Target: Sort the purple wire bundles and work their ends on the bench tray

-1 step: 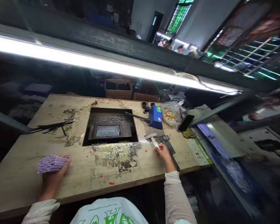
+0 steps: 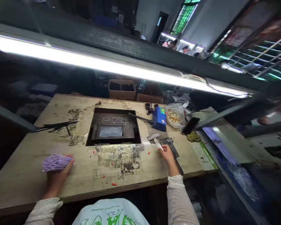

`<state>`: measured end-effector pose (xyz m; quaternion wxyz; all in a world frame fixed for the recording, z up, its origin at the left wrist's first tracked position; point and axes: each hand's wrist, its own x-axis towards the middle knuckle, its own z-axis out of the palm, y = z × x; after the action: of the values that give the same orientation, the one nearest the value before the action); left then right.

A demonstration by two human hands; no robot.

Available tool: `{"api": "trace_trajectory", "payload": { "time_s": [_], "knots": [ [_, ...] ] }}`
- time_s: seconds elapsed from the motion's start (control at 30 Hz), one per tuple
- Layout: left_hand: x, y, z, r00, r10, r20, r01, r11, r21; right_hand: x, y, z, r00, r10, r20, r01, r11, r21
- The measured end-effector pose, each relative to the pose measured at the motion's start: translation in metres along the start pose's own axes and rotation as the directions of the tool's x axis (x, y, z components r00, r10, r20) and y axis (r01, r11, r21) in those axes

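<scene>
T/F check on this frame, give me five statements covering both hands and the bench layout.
1. The left hand grips a bundle of purple sticks. True.
2. The right hand rests on the blue box. False: it reaches a small flat tool near the bench's right side; the box lies farther back.
3. A rectangular opening is cut into the middle of the wooden table. True.
4. The dark thin rods lie right of the opening. False: they lie left of it.
5. The light tube hangs below the table. False: it runs above the table's far edge.
</scene>
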<state>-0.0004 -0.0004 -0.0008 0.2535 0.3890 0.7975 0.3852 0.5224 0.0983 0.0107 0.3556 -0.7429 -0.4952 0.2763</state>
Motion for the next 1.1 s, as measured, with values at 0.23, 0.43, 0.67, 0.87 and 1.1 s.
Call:
{"api": "trace_trajectory", "payload": {
  "time_s": [0.23, 0.43, 0.67, 0.87, 1.1],
  "knots": [
    [0.004, -0.008, 0.003, 0.967, 0.238, -0.093, -0.232, 0.970, 0.079, 0.041, -0.084, 0.089, 0.891, -0.317, 0.324, 0.327, 0.945, 0.024],
    [0.002, -0.013, 0.006, 0.953, 0.284, -0.100, -0.273, 0.955, 0.118, 0.058, -0.148, 0.223, 0.741, -0.328, 0.586, 0.457, 0.886, -0.083],
    [0.002, -0.015, 0.008, 0.947, 0.293, -0.129, -0.275, 0.951, 0.143, 0.062, -0.171, 0.300, 0.667, -0.282, 0.689, 0.554, 0.807, -0.205],
    [0.001, -0.017, 0.008, 0.938, 0.320, -0.132, -0.294, 0.938, 0.181, 0.058, -0.190, 0.323, 0.620, -0.273, 0.736, 0.647, 0.709, -0.282],
    [0.000, -0.015, 0.007, 0.941, 0.315, -0.125, -0.288, 0.938, 0.192, 0.056, -0.194, 0.329, 0.592, -0.251, 0.766, 0.706, 0.621, -0.341]
  ]
}}
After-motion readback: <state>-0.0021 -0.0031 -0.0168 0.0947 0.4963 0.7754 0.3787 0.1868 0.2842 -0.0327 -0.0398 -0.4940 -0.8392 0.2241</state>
